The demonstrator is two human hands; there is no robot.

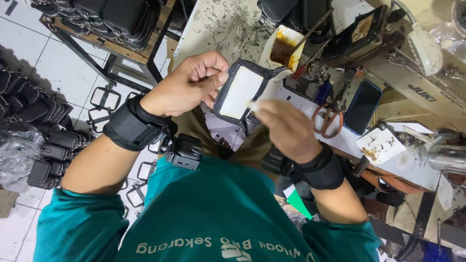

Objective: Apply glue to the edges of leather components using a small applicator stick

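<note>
Black-edged white pouch [241, 92], teal shirt [204, 213]

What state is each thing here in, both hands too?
left hand, grips the pouch edge.
pouch, held up, white panel showing.
right hand, blurred, pinches a pale stick against pouch.
glue tub, open, brown inside.
scissors, lying flat, shut.
phone, lying flat, screen dark.

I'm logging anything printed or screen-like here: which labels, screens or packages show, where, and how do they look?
Phone: on the worktable beside the scissors, dark blank screen, blue case.
Sewing machine: upper right, cream body with dark lettering.
Shirt print: pale lettering on teal fabric, bottom.
White panel: blank, in the dark pouch both hands hold.
</note>
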